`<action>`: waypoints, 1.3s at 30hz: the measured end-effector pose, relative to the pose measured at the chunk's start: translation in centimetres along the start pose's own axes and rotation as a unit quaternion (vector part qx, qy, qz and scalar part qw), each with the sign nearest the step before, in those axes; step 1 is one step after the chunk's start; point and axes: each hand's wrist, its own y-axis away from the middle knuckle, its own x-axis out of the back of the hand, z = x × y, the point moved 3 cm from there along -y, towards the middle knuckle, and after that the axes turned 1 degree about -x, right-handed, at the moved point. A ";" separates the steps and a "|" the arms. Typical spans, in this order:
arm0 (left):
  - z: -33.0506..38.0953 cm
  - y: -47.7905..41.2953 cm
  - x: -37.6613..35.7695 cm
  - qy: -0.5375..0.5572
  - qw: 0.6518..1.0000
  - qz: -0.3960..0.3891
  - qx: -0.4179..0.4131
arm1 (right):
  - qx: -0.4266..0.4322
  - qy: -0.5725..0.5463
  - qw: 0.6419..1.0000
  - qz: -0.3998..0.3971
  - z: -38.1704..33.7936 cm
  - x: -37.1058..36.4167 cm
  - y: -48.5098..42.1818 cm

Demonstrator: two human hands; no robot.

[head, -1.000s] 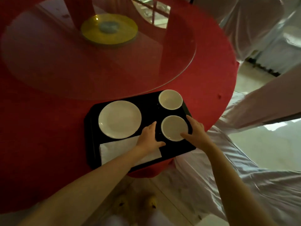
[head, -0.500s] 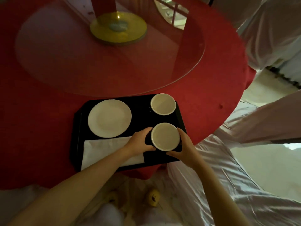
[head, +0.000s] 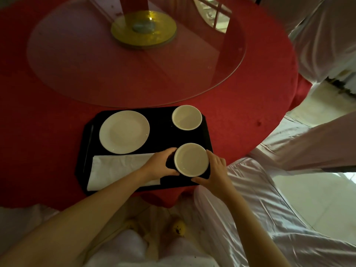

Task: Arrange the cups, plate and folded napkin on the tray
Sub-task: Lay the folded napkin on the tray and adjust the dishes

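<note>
both hands' grip [head: 192, 166] cupping near cup [head: 191, 159], tray [head: 161, 135]

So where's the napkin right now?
The napkin lies flat along the tray's near left edge, just below the plate, its right end under the left hand.
</note>
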 end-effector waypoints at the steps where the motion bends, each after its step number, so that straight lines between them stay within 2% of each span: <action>1: 0.1 0.0 -0.2 -0.002 1.000 0.003 0.000 | 0.002 -0.005 1.000 -0.002 0.0 0.2 0.2; 12: 0.2 0.3 -1.0 0.014 1.000 0.005 -0.007 | -0.003 -0.046 0.999 -0.011 0.8 0.5 1.0; 15: -0.5 0.3 -0.5 0.018 0.999 -0.042 0.003 | -0.013 -0.077 0.996 -0.040 1.4 0.3 1.2; 17: -1.3 0.2 0.3 0.069 0.996 -0.057 0.027 | -0.028 -0.108 0.992 -0.053 1.9 0.5 1.3; 18: -1.7 0.1 1.0 0.104 0.993 -0.039 0.038 | -0.040 -0.131 0.989 -0.053 2.0 0.8 1.2; 20: -2.4 -0.4 2.7 0.152 0.985 0.046 0.060 | -0.056 -0.187 0.980 -0.032 2.0 1.7 0.5; 23: -3.2 -1.9 5.1 0.139 0.973 0.164 0.082 | -0.066 -0.225 0.972 0.010 1.6 3.2 -2.1; 27: -2.5 -5.4 5.2 0.107 0.979 0.147 0.095 | -0.072 -0.191 0.979 0.021 0.1 4.3 -7.2; 32: -2.5 -7.8 4.2 0.099 0.975 0.150 0.128 | -0.100 -0.191 0.976 -0.024 -0.6 3.6 -12.5; 35: -3.0 -7.9 3.9 0.103 0.975 0.149 0.125 | -0.110 -0.177 0.977 -0.050 -0.8 2.6 -13.5; 39: -3.3 -8.2 4.1 0.112 0.976 0.150 0.116 | -0.114 -0.186 0.975 -0.028 -1.0 2.3 -13.1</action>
